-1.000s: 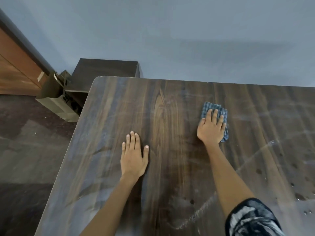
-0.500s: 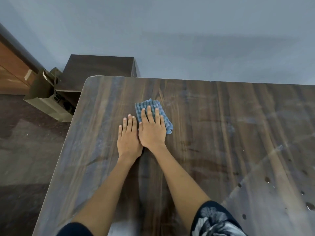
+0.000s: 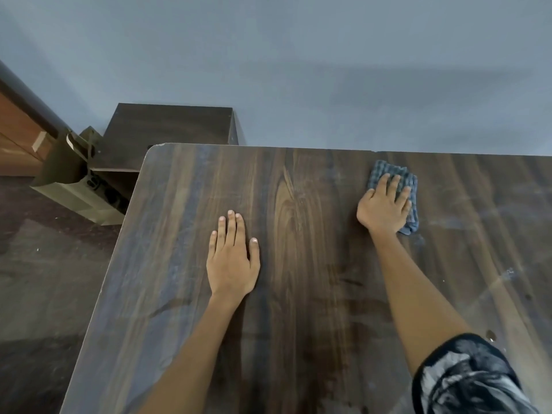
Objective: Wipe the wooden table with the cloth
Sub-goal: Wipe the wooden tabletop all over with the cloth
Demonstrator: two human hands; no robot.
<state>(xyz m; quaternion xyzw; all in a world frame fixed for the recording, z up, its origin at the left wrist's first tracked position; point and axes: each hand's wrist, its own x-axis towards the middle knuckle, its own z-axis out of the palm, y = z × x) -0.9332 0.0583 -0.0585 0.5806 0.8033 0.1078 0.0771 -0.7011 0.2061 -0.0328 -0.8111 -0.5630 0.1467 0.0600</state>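
A: Where is the cloth (image 3: 401, 186) now?

B: Near the far edge of the table (image 3: 298, 264), right of the middle, flat under the right hand (image 3: 383, 209). Half a second ago it lay just beside the left hand (image 3: 231, 264), well left of where it is now.

A: And the grip on it?

B: The right hand's fingers (image 3: 394, 182) lie spread and fairly straight on top, pressing it down, not curled round it. The left hand rests palm down with fingers straight, holding nothing, in much the same spot as before.

A: Room to move?

B: Bare wood runs between the two hands and on toward the near edge. The rounded far-left corner (image 3: 153, 152) is well clear of both hands. To the right, pale smears and a few dark spots (image 3: 491, 334) mark the surface.

A: Count?

B: One cloth, two hands, one table. Beyond the corner stand one dark cabinet (image 3: 167, 127) against the grey wall (image 3: 298, 70) and one olive box (image 3: 74, 186) on the floor.
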